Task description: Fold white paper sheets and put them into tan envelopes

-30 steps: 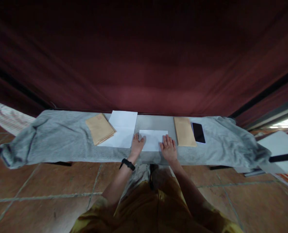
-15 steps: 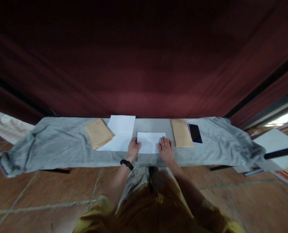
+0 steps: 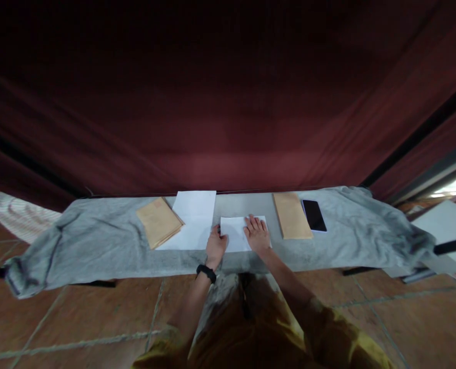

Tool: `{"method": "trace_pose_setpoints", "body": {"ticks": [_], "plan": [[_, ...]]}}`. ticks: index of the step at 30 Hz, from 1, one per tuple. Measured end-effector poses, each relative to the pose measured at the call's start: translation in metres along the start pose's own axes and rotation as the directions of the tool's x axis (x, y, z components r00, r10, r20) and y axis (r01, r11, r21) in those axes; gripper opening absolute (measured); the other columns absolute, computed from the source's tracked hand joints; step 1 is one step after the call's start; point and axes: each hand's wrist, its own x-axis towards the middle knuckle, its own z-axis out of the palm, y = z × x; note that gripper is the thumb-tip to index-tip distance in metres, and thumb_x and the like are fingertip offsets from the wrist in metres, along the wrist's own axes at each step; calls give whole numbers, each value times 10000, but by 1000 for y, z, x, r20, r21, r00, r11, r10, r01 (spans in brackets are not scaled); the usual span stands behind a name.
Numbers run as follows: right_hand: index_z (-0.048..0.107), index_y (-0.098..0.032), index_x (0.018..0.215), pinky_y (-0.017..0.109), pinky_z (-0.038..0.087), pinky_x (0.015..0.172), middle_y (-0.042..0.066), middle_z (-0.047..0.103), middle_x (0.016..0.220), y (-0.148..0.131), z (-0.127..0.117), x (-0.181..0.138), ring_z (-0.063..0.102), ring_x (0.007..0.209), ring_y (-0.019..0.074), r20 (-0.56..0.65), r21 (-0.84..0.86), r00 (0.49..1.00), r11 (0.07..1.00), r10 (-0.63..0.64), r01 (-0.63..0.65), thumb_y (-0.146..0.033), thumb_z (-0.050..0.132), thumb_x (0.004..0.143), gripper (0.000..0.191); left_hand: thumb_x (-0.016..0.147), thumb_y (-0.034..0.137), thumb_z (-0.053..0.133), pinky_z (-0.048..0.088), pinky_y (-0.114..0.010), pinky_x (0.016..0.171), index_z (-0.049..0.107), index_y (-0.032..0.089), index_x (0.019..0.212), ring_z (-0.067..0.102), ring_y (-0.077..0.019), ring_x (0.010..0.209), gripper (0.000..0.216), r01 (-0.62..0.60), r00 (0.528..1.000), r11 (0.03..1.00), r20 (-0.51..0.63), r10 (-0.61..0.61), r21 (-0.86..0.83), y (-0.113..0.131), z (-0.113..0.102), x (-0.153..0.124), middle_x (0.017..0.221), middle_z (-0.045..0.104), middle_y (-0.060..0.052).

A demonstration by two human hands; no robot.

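In front of me a folded sheet of white paper (image 3: 234, 237) lies on the grey cloth. Its left edge is pinched by my left hand (image 3: 216, 247), whose fingers are curled with the thumb at the paper. My right hand (image 3: 257, 234) rests flat on the sheet's right half, fingers spread, pressing on it. Left of my left hand lies a larger white paper (image 3: 197, 223), partly under a stack of brown envelopes (image 3: 158, 221). To the right of the folded sheet is another brown envelope stack (image 3: 293, 216).
A dark-screened phone (image 3: 314, 215) lies beside the right envelopes. The grey cloth (image 3: 104, 236) covers a narrow bench and is wrinkled at both ends. A dark red curtain-like surface (image 3: 228, 171) rises behind the bench. White boards (image 3: 447, 228) stand at the far right.
My right hand has slid left and away from me across the folded sheet, off its right edge. My left hand stays at the left edge. The view has shifted slightly.
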Motion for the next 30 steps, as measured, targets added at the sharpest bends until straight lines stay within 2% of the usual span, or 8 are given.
{"method": "trace_pose_setpoints", "body": {"ticks": [3,5,8,10,12,16,22,30], "plan": [[425,-204,1542,507,257,1192,111,409,1601,4,1,3,394,1463,282,-21,-7,998,998,60,-60,-375,322,1062,520,912,224,519,537,-360,877,473,140,1399,715,-265,1001,496,-10,1000,997,-17,11,75,4,0,-6,1088,736,-135],[410,-200,1550,518,247,1193,120,400,1605,5,2,3,380,1471,290,-22,-14,996,996,90,-91,-385,323,1062,529,926,212,480,527,-400,927,461,118,1413,693,-287,1063,497,-50,993,985,-94,66,165,8,2,-13,1163,707,-174],[393,-183,1558,524,231,1202,134,374,1615,3,2,2,355,1485,294,-12,-11,995,995,101,-101,-391,321,1062,543,953,216,430,449,-489,1072,427,113,1470,564,-331,1293,526,-210,931,913,-214,297,350,17,15,-24,1386,589,-219],[384,-183,1563,523,220,1208,134,354,1625,3,1,1,336,1495,292,-7,-10,996,996,92,-93,-380,313,1061,544,992,264,398,365,-513,1164,417,127,1501,420,-335,1437,528,-382,865,821,-147,479,425,23,29,-28,1537,468,-194],[372,-195,1569,521,211,1214,123,335,1635,4,0,0,321,1503,285,0,-20,997,997,74,-74,-341,305,1054,539,1025,325,358,312,-496,1214,436,129,1504,327,-312,1502,523,-517,817,739,-9,577,431,27,44,-28,1598,408,-150],[353,-194,1577,503,198,1227,107,303,1648,6,-1,0,301,1514,269,27,-36,997,997,68,-67,-284,290,1041,547,1056,388,274,277,-481,1244,442,124,1513,310,-265,1517,554,-564,809,700,125,574,439,24,66,-21,1599,416,-117],[341,-158,1579,500,199,1229,109,305,1646,6,2,1,288,1519,285,33,-55,997,996,73,-72,-295,267,1056,545,1063,405,267,242,-470,1265,358,175,1570,263,-226,1537,564,-569,795,667,115,596,481,7,68,-16,1622,375,-68],[400,-80,1543,487,279,1198,181,443,1564,26,6,-10,412,1450,288,-136,-32,982,990,132,-137,-289,308,1055,539,1057,410,315,212,-472,1273,311,185,1589,231,-234,1547,578,-565,792,649,113,600,509,3,71,-17,1649,315,-66]]}}
